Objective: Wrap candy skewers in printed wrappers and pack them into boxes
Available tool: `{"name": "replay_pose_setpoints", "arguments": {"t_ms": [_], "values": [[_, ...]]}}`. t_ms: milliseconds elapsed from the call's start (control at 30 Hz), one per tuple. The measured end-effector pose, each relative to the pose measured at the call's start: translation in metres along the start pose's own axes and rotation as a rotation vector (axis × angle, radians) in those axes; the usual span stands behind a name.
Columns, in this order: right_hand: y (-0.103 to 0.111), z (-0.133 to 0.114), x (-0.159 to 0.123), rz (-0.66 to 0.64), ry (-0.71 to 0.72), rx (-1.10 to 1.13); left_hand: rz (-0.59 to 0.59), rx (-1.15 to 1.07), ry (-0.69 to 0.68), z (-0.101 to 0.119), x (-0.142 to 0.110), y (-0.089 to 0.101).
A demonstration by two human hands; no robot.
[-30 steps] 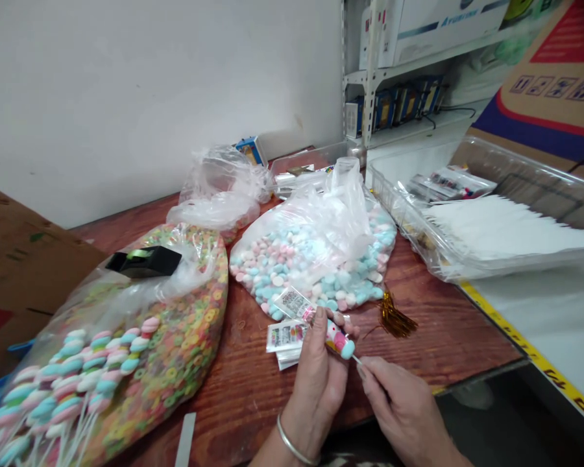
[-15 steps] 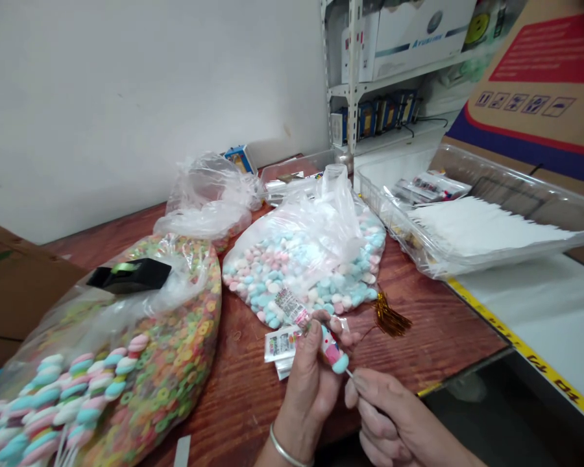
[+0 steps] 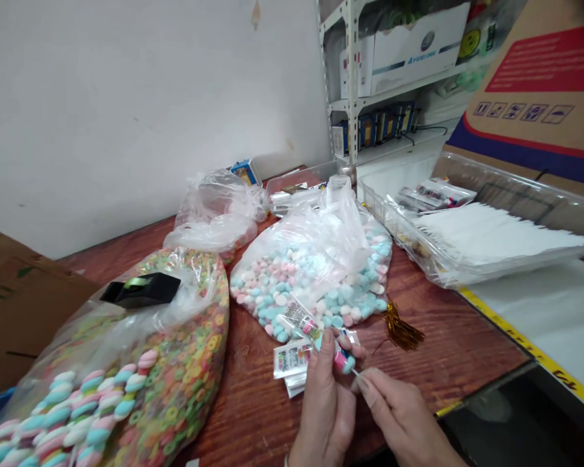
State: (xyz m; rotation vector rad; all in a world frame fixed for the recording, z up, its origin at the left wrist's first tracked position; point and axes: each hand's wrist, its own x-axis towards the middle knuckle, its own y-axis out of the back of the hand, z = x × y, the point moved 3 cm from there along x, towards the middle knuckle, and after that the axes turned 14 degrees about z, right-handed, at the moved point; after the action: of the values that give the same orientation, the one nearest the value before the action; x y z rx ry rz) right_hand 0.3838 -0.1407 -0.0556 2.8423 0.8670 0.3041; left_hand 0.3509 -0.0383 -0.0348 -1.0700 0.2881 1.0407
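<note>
Hands [image 3: 326,408] on candy stick [image 3: 343,362] (table [image 3: 448,344] edge near).

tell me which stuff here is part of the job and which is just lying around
In use:
left hand gripping a twist lollipop
right hand pinching its stick
printed sachets beside the hands

Lying around:
gold tinsel ties
bag of pastel candies
bag of coloured cereal rings
black tape dispenser
clear tray of white paper
</note>
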Motion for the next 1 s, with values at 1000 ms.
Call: {"name": "replay_pose_setpoints", "arguments": {"t_ms": [1000], "values": [[0.003,0.014,-0.001,0.079,-0.058,0.119,-0.041,-0.051,-0.079,0.010,0.009,-0.009]]}}
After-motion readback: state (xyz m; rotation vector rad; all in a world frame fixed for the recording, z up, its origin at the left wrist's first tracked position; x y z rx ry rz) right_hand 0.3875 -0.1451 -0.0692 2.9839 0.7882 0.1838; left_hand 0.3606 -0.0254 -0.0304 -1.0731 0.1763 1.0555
